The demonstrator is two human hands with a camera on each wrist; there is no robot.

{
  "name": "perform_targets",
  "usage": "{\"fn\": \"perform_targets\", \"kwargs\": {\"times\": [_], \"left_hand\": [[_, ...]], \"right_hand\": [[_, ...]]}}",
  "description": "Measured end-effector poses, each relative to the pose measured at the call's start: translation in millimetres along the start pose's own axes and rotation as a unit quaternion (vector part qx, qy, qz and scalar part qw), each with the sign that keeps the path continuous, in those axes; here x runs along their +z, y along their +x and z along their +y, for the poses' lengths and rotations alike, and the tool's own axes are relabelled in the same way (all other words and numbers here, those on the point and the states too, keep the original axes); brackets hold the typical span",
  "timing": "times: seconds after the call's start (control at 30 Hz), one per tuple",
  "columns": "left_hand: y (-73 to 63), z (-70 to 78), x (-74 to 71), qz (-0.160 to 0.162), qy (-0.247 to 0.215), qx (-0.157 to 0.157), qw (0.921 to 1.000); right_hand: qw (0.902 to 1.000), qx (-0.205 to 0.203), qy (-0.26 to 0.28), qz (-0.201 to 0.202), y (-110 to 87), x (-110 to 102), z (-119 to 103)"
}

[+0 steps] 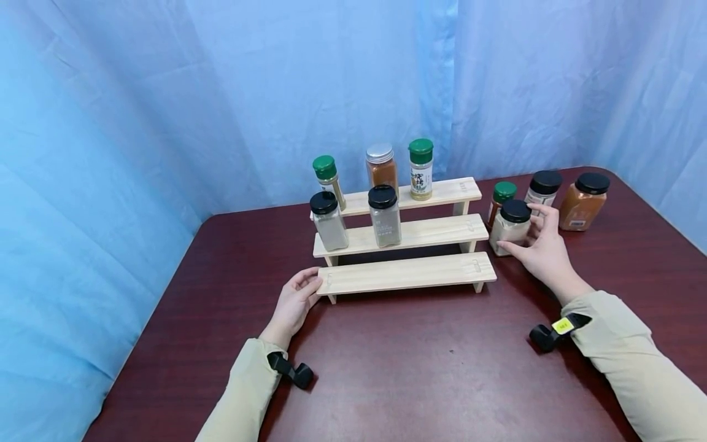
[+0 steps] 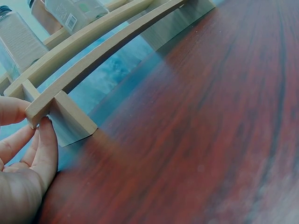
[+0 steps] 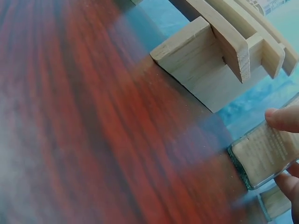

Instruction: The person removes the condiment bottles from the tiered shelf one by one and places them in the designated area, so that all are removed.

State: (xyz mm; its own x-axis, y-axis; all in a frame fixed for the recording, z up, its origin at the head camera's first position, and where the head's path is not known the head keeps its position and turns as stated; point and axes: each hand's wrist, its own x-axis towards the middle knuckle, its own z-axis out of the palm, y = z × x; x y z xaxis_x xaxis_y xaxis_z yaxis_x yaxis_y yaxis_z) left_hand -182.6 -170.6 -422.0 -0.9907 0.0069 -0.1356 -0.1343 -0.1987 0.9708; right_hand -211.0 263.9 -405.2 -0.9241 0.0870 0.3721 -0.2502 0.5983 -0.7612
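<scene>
My left hand point(image 1: 291, 305) pinches the left end of the lowest tier of a three-step wooden rack point(image 1: 405, 274); in the left wrist view the fingers point(image 2: 46, 149) meet at the board's corner. Off the rack's right side, my right hand point(image 1: 547, 255) grips a spice jar point(image 1: 509, 232) with a black lid and pale powder inside, thumb on one side and fingers on the other. The jar's glass bottom shows in the right wrist view, close over the table. Two black-lidded jars, a left one point(image 1: 332, 232) and a middle one point(image 1: 386, 227), stand on the middle tier.
On the top tier are a green-capped bottle point(image 1: 334, 187), a silver-lidded jar point(image 1: 382, 169) and another green-capped bottle point(image 1: 421, 175). Beyond my right hand stand a green-capped red bottle point(image 1: 493, 212), a black-lidded jar point(image 1: 541, 195) and an orange-brown jar point(image 1: 580, 207). Blue curtains point(image 1: 309, 80) hang behind the table point(image 1: 420, 368).
</scene>
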Motion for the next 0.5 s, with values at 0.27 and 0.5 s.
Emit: {"fn": "perform_targets", "kwargs": {"times": [0.27, 0.5], "left_hand": [[-0.3, 1.1, 0.7, 0.012, 0.003, -0.011, 0.9999], [-0.9, 0.5, 0.3, 0.007, -0.003, -0.002, 1.0]], "right_hand": [[0.9998, 0.012, 0.014, -0.008, -0.4, -10, -6], [0.9978, 0.032, 0.054, 0.022, -0.8, -25, -18]]}}
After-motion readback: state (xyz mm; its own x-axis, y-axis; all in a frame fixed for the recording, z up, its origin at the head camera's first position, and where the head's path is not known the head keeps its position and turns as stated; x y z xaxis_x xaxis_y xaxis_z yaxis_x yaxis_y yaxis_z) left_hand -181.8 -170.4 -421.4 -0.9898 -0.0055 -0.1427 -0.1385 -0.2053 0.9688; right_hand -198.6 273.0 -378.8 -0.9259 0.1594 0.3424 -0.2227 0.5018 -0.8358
